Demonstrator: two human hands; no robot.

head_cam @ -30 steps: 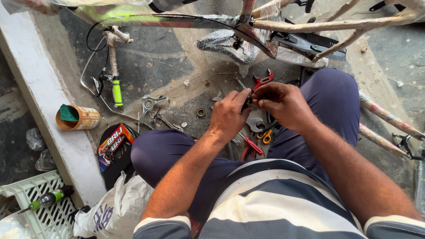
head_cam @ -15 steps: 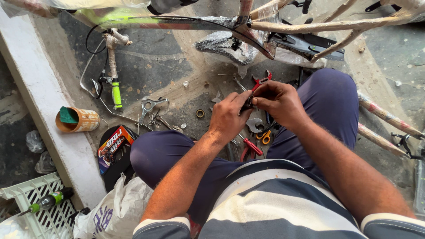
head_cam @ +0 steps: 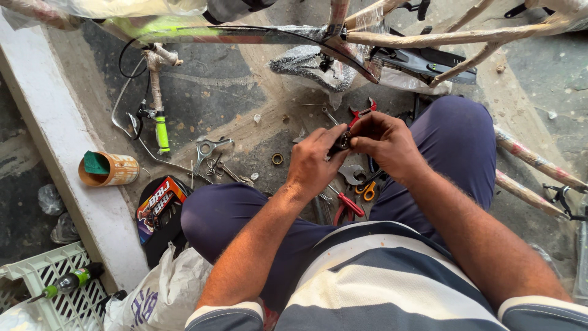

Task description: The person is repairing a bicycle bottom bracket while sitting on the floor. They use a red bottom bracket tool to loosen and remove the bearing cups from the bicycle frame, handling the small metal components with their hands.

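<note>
Pinching a small dark round part (head_cam: 344, 141) between them, the left hand (head_cam: 313, 160) and right hand (head_cam: 387, 142) stayed together above the knees, hardly moved since before, over red pliers (head_cam: 346, 206) on the floor.

Soft daylight, faint shadows, sharp focus, slight wide-angle edge distortion.

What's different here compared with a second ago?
Very little. Both hands, left hand and right hand, keep pinching the same small dark round part between them, drifting only slightly. The red-handled pliers, spanner and cardboard tube lie where they were.
</note>
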